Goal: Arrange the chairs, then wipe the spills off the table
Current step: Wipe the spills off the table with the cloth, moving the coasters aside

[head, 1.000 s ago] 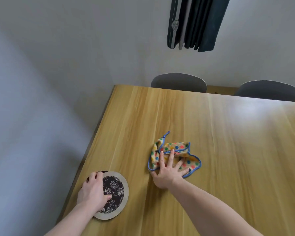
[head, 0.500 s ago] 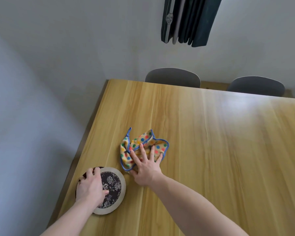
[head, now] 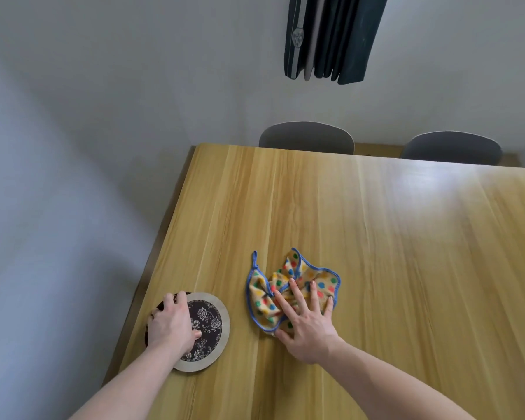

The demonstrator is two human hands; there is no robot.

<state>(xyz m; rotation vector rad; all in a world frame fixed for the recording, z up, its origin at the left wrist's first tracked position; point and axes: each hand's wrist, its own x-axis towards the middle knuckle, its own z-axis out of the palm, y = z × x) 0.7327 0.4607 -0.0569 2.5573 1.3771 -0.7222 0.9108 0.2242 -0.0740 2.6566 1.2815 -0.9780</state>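
A yellow cloth with coloured dots and a blue hem lies crumpled on the wooden table, near its left end. My right hand presses flat on the cloth with fingers spread. My left hand holds a round floral mat by the table's left edge, fingers curled over its far rim and thumb on top. Two grey chairs stand tucked in at the far side. No spill is visible on the wood.
The table's left edge runs close to a grey wall. Dark fabric hangs on the wall above the chairs. Bare wood stretches to the right and beyond the cloth.
My right hand slid the cloth left toward the mat, then back a little to the right. My left hand stayed on the mat.
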